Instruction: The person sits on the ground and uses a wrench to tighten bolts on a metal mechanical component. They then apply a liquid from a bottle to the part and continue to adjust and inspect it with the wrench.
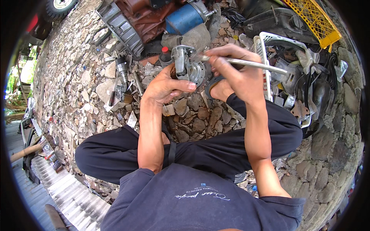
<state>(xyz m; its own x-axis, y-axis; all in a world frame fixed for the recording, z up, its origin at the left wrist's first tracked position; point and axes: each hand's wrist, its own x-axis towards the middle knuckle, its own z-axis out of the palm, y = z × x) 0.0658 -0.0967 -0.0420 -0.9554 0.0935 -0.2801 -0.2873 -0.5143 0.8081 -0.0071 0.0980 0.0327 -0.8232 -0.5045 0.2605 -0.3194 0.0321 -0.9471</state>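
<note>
My left hand (166,85) is closed round the near side of a grey metal housing (180,61), its thumb pressed against the rim. A round metal face with small holes (197,73) shows on the housing's right side. In my right hand (239,71) is a long, pale, slim-handled tool (266,67); its back end sticks out to the right. The tool's working end lies close to the housing, but motion blurs it, so I cannot tell its kind or whether it touches. A dark bottle with a red cap (165,55) stands just left of the housing.
Beyond my hands lie a blue cylindrical motor (185,19) and a reddish-brown casing (140,17). A white crate (263,50) of parts stands at right, a yellow crate (314,21) behind it. Wrenches (138,82) and a metal cylindrical part (121,68) lie on stony ground at left.
</note>
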